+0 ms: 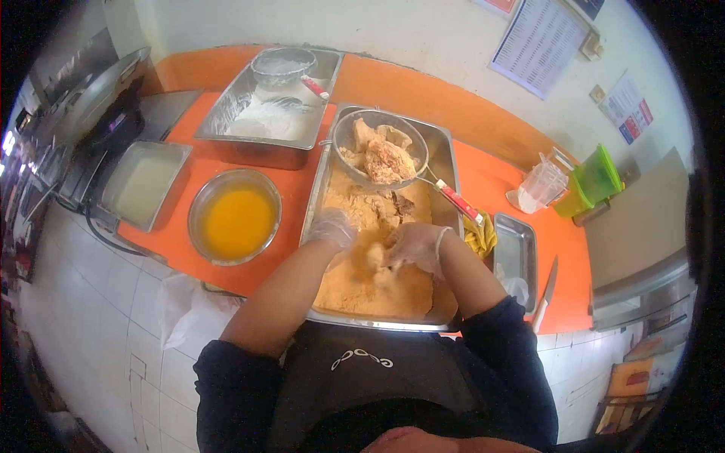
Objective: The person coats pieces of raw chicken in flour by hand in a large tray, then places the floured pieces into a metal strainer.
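Note:
Both hands wear clear plastic gloves and are inside a deep steel pan of orange-tan breading flour. My left hand is at the pan's left side, low over the flour; its fingers are partly hidden. My right hand is at the right, its fingers at a blurred, flour-coated piece of food; whether it grips the piece is unclear. More coated pieces lie in the flour beyond the hands. A wire strainer with a red handle rests across the pan's far part, holding coated chicken pieces.
Left are a steel bowl of yellow liquid, a container of pale liquid and a pan of white flour with another strainer. Right are a yellow cloth, an empty steel tray, a knife and a clear jug.

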The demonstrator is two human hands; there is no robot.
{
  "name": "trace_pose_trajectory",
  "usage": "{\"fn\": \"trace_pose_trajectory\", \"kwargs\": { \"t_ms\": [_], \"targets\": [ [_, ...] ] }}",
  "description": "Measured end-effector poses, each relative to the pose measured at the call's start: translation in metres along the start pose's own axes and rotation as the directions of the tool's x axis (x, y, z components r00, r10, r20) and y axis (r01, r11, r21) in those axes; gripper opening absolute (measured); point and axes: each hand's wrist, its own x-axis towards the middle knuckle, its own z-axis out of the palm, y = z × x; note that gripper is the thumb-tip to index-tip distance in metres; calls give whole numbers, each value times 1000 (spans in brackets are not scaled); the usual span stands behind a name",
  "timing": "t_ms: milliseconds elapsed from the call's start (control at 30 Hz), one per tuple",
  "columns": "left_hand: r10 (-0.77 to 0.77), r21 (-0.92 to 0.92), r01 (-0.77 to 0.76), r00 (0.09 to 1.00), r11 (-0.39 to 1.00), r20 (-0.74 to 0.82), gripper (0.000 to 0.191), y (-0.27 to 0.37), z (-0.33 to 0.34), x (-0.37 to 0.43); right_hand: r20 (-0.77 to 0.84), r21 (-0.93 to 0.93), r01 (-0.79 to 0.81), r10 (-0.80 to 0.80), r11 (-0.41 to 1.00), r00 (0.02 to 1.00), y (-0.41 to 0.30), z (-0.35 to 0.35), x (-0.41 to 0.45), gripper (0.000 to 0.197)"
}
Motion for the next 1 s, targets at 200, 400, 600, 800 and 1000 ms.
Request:
{"fn": "trace_pose_trajectory", "kwargs": {
  "t_ms": [200, 400, 600, 800, 1000],
  "targets": [
    [-40, 63, 41, 999, 997, -17, 34, -16, 15, 17, 148, -742, 315, -314, 591, 938, -41, 59, -2, 37],
    [-48, 24, 48, 999, 999, 0, 37, -7, 5, 17, 115, -634, 457, -508, 624, 853, -18, 126, 52, 47],
    [-85, 1, 85, 988, 996, -131, 41, 3, 2, 5, -486, -600, 405, -716, 690, 501, -10, 119, 65, 60],
    [11, 152, 25, 973, 988, -229, 40, -22, 25, 20, -331, -900, -22, -649, 436, 685, 15, 104, 158, 56],
    [-20, 240, 40, 996, 970, -88, 48, -38, 29, 14, -233, -693, 173, -444, 700, 865, -55, 62, 51, 54]
  ]
}}
